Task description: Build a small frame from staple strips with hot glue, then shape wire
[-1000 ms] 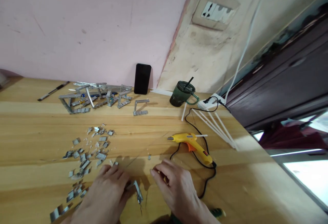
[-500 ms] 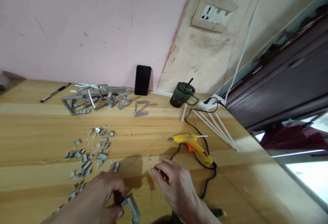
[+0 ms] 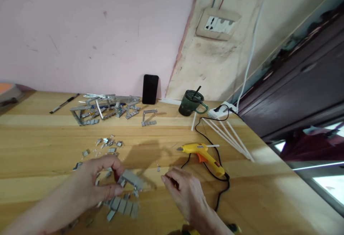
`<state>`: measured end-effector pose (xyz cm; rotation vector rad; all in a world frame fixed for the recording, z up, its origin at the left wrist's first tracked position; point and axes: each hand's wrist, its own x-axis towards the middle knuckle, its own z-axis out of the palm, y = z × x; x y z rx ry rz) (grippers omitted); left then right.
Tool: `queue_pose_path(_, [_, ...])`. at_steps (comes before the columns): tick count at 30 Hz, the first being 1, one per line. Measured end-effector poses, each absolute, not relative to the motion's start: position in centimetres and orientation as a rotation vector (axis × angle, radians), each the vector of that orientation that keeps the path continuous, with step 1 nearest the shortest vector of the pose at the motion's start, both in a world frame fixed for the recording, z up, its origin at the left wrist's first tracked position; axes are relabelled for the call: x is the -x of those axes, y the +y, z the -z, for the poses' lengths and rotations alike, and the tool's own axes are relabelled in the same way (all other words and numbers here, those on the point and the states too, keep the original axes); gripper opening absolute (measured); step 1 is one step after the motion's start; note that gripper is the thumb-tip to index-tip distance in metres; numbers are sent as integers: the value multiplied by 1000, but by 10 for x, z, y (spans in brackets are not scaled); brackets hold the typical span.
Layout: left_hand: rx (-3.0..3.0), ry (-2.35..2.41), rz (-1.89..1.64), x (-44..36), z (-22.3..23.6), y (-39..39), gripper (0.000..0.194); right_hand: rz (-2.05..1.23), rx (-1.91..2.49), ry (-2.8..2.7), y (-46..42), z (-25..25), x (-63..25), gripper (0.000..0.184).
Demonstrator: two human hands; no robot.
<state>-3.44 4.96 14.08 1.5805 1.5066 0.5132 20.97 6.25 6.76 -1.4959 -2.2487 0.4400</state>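
Observation:
Between the thumb and fingers of my left hand [image 3: 99, 183] is a grey C-shaped piece [image 3: 131, 179], its flat bar on top and a row of several small grey tiles along its lower strip. It is held above the table and slightly blurred. Scattered small grey metal-looking bits [image 3: 111, 150] lie behind and under that hand. My right hand [image 3: 186, 192] is closed, thumb against curled fingers, just in front of a yellow glue gun [image 3: 202, 152]; whatever is inside the fingers is hidden. One tiny grey bit [image 3: 158, 169] lies behind its fingertips.
Similar grey pieces [image 3: 90, 122] are heaped at the back left, with one standing apart [image 3: 149, 123]. A black phone [image 3: 150, 89] leans on the wall. A green mug [image 3: 190, 104], white glue sticks [image 3: 228, 138], a power strip [image 3: 223, 109] and a black cord [image 3: 219, 193] occupy the right.
My left hand has raised the C-shaped piece and turned it, so its tiled strip now shows. My right hand keeps its closed pose. The view has shifted slightly.

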Motion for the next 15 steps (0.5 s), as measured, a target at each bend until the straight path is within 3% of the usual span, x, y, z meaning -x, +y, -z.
queue_pose_path(8, [-1678,1723,-923,43,-141,93,11,-410,1491,-2276,64,-63,-210,26])
queue_pose_path(15, [-1719,1866,-1052,65,-134,118,15,-412,1520,-2312,65,-51,-212,23])
